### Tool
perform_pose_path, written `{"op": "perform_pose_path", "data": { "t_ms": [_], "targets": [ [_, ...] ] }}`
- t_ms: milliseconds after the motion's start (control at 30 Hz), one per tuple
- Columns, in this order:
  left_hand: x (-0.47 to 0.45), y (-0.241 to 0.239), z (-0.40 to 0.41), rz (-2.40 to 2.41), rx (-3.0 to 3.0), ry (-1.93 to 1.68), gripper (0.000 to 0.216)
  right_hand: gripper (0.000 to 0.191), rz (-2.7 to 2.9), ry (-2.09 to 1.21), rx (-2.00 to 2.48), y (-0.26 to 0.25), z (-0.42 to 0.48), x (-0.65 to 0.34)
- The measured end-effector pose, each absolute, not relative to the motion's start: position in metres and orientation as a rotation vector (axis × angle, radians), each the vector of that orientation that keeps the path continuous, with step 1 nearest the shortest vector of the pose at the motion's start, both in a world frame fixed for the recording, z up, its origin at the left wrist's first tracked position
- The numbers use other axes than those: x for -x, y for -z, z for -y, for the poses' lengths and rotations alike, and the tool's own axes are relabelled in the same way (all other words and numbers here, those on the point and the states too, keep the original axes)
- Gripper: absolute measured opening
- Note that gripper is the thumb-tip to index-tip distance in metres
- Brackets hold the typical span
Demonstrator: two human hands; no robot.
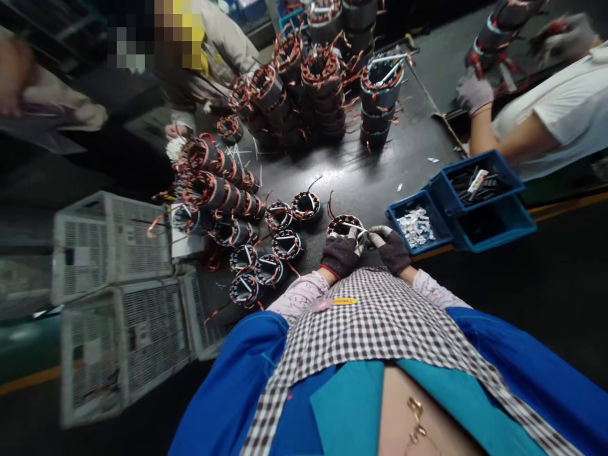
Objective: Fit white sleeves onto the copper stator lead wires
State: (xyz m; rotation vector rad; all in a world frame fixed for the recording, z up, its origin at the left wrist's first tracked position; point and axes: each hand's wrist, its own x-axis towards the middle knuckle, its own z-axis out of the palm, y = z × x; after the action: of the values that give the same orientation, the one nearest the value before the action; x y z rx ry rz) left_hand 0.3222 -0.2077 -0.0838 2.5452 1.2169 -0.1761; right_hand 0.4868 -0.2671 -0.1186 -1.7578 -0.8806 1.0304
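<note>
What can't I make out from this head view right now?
- Head view: the near side of the stator is hidden behind the left hand and right hand.
- Fingertip grip: too small to tell.
- Small white pieces in the blue bin: too small to identify.
- White crates: blurred, contents unclear.

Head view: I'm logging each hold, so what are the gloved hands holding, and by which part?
Both hands, left hand and right hand, meet at one wound stator on the table, at its near rim. The exact finger placement is too small to tell.
</note>
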Motion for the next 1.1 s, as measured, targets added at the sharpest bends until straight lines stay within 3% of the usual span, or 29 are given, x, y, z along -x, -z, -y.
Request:
{"op": "perform_pose_path", "data": {
  "t_ms": [200, 400, 500, 667, 833, 900, 1100],
  "targets": [
    [-0.32, 0.091, 0.208, -1.189, -2.57, 0.148, 0.061, 0.037, 1.244, -0.993, 1.795, 0.118, 0.262, -0.504],
    [-0.323, 0.097, 0.209, -1.219, -2.551, 0.179, 0.059, 0.048, 1.416, -0.6, 1.692, 0.111, 0.207, -0.503],
    [-0.325, 0.098, 0.208, -1.196, -2.532, 0.279, 0.053, 0.043, 1.685, -0.656, 1.584, 0.093, 0.157, -0.469],
    [-0.325, 0.09, 0.206, -1.216, -2.533, 0.345, 0.045, 0.04, 1.85, -0.712, 1.859, 0.079, 0.124, -0.437],
    [-0.327, 0.076, 0.198, -1.243, -2.541, 0.373, 0.047, 0.029, 1.596, -0.699, 1.767, 0.087, 0.195, -0.503],
    [-0.33, 0.073, 0.194, -1.233, -2.552, 0.429, 0.047, 0.026, 1.278, -0.699, 2.019, 0.088, 0.244, -0.555],
    [-0.344, 0.076, 0.193, -1.267, -2.483, 0.357, 0.041, 0.047, 0.714, -0.514, 2.737, 0.096, 0.331, -0.71]
  ]
}}
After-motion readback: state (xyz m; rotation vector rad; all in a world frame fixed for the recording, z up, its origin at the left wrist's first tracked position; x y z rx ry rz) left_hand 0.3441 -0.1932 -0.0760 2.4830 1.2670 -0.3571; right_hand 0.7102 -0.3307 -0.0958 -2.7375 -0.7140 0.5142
